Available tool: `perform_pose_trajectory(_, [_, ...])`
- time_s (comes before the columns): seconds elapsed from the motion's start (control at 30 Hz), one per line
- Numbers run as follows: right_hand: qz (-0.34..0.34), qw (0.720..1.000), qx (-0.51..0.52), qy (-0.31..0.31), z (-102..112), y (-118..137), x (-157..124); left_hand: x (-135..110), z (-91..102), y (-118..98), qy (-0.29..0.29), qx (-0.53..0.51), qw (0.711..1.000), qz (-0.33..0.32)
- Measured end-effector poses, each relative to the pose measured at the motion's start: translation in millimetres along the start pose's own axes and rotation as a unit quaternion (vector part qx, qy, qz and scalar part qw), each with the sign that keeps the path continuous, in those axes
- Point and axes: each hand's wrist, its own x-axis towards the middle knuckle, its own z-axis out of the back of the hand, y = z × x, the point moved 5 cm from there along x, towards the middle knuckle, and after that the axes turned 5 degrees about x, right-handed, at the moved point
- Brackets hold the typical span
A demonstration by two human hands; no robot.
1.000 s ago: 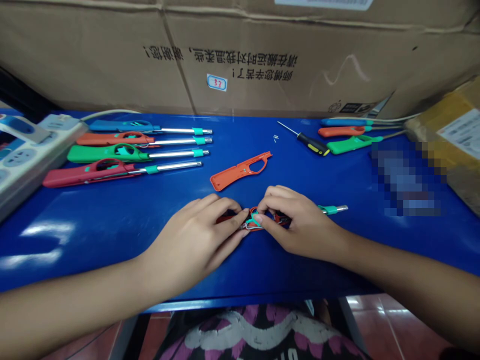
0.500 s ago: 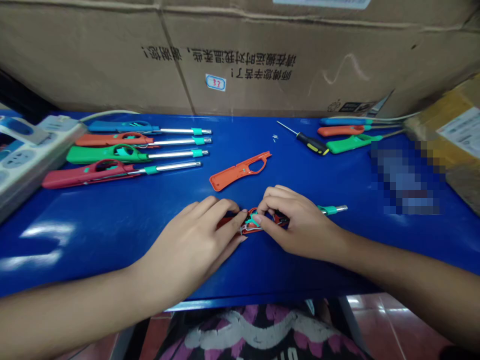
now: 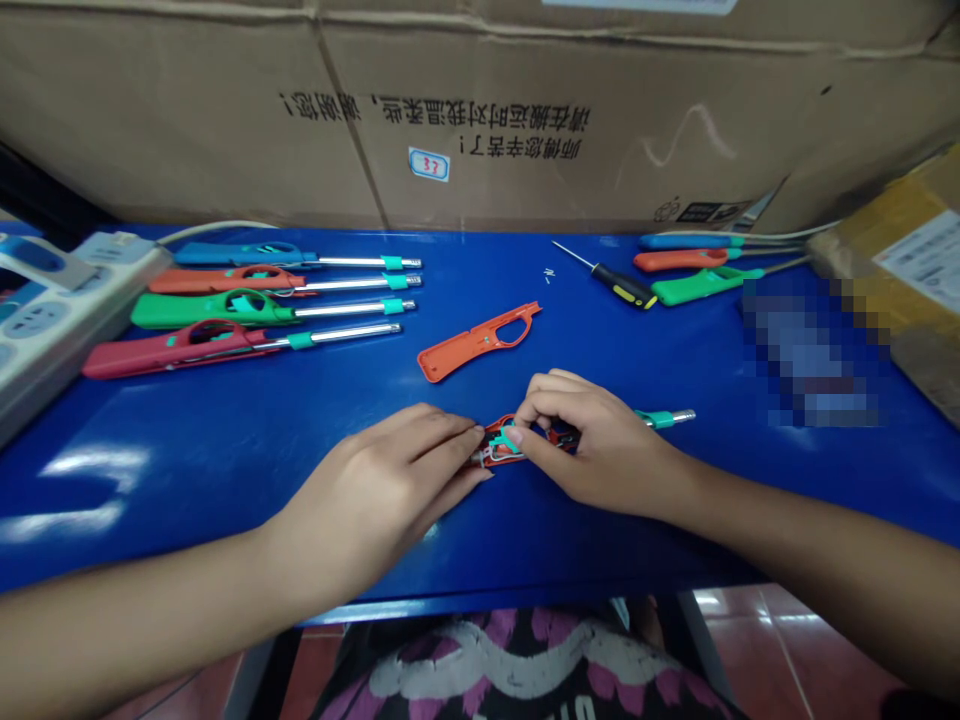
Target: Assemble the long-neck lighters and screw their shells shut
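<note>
An opened orange lighter (image 3: 514,458) with a long metal barrel lies flat in front of me, its inner parts showing. My left hand (image 3: 390,485) is closed around its handle end and covers most of it. The fingers of my right hand (image 3: 581,435) pinch at the teal trigger (image 3: 504,440) in the middle of the body. To the right of that hand, the barrel's tip with a teal collar (image 3: 660,419) sticks out. The loose orange half shell (image 3: 480,342) lies just beyond, inner side up.
Several long lighters (image 3: 202,308) lie in a row at the left, beside a white power strip (image 3: 71,300). A screwdriver (image 3: 619,284), tiny screws (image 3: 549,274) and more lighters (image 3: 705,287) lie at the back right. A large cardboard box (image 3: 487,70) stands behind.
My left fingers have shifted slightly left and flattened over the handle end, uncovering a little more of the inner parts. My right hand stays at the teal trigger.
</note>
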Motion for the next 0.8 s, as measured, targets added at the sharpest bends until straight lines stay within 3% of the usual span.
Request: perform_pose_trajectory(0.8, [0.029, 0.999, -0.02, -0.024, -0.5, -5.9, 0.6, 5.5, -0.1, -5.7, 0.02, 0.12, 0.992, -0.01])
